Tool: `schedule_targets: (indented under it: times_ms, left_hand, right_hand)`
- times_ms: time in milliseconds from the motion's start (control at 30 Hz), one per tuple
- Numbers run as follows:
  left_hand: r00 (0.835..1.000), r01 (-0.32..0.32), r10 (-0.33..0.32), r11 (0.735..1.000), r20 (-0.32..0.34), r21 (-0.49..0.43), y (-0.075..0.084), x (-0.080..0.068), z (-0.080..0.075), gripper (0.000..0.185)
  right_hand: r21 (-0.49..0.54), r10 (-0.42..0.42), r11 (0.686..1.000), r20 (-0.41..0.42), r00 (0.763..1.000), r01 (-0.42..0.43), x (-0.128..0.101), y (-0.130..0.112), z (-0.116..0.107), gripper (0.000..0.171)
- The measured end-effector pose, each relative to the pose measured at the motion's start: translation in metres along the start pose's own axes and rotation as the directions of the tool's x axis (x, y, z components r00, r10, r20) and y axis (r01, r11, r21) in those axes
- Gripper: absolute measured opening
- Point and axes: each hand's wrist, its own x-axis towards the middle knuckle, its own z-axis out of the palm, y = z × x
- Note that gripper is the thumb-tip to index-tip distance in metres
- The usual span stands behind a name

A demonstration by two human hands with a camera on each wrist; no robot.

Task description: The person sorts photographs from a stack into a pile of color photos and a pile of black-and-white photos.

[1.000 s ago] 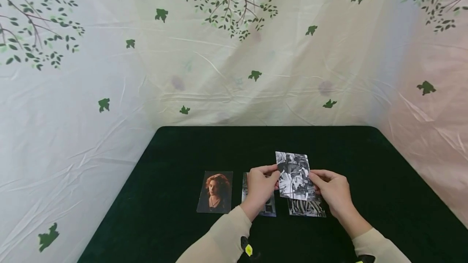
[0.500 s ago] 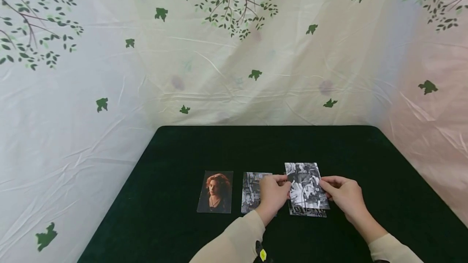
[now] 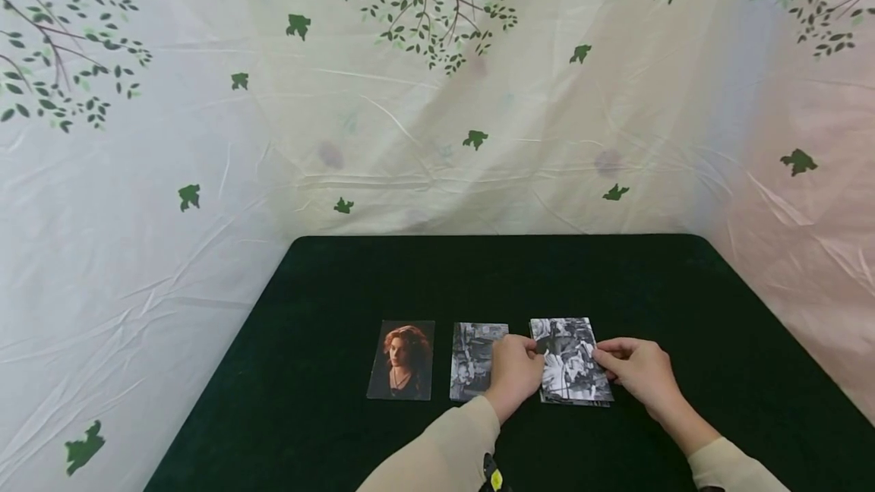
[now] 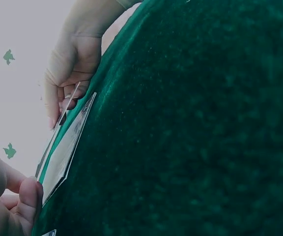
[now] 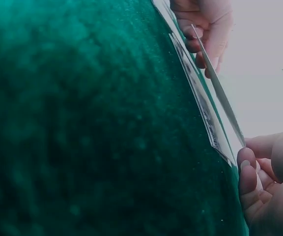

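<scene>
A black-and-white photo card is pinched at its left edge by my left hand and at its right edge by my right hand. In the left wrist view it appears edge-on, slightly above a small stack of cards on the table. The right wrist view shows the same gap between held card and stack. From the head view, the held card covers nearly all of the stack. Just left of it lies another black-and-white card, partly hidden by my left hand.
Farther left, a colour portrait card of a red-haired person lies face up. All rest on a dark green cloth-covered table. Behind the table's far edge hangs a pale curtain printed with branches and green birds.
Both hands have moved right and toward me, bringing the held card down over the right-hand stack, whose striped top card is now covered. The middle card shows more.
</scene>
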Motion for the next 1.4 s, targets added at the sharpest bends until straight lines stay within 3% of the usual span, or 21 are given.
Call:
schedule_targets:
  times_ms: [500, 1033, 1400]
  left_hand:
    - [1.000, -0.005, 0.003, 0.996, 0.019, 0.094, -0.0021, 0.0005, -0.0007, 0.011]
    - [1.000, -0.015, 0.013, 0.992, 0.018, 0.123, -0.0037, 0.0029, 0.0029, 0.011]
    - [0.999, 0.000, -0.004, 0.996, 0.045, 0.090, -0.0053, 0.0037, 0.0028, 0.010]
  right_hand:
    - [-0.062, 0.005, 0.998, 0.000, 1.000, -0.005, 0.0032, 0.0049, 0.0060, 0.029]
    - [-0.084, 0.020, 0.996, -0.004, 1.000, -0.020, 0.0029, 0.0036, 0.0064, 0.025]
    - [-0.097, 0.020, 0.995, 0.001, 1.000, -0.020, 0.0026, 0.0021, 0.0074, 0.026]
